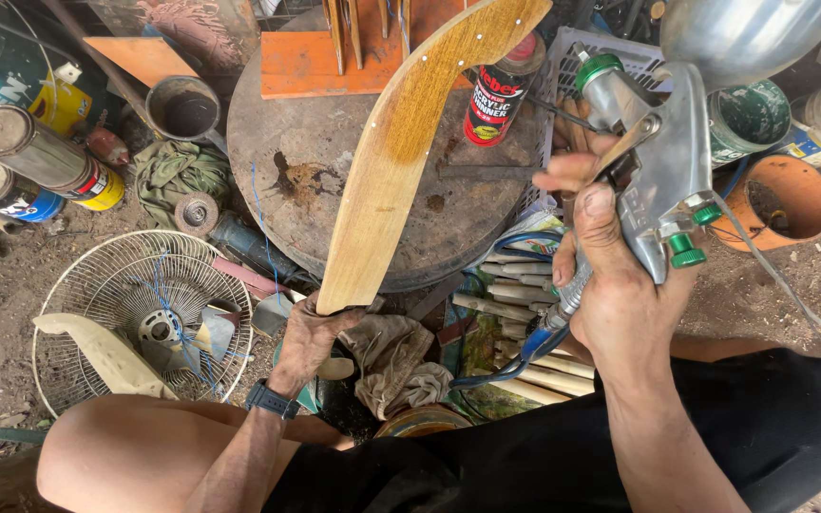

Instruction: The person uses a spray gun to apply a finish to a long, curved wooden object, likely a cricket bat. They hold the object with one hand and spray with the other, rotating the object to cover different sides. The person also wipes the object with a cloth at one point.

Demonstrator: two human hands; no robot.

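Left hand [311, 332] clenched around lower end of curved wooden piece [401, 142], raised above round desk [268, 142]. Right hand [620, 275] wrapped around metal spray gun [662, 161], right of wooden piece, index finger on trigger. Fan grille [97, 285] on ground left of desk.

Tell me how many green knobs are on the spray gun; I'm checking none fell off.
3 on the spray gun in the right hand: one cap at the top left, two knobs low on the right side. Others may be hidden.
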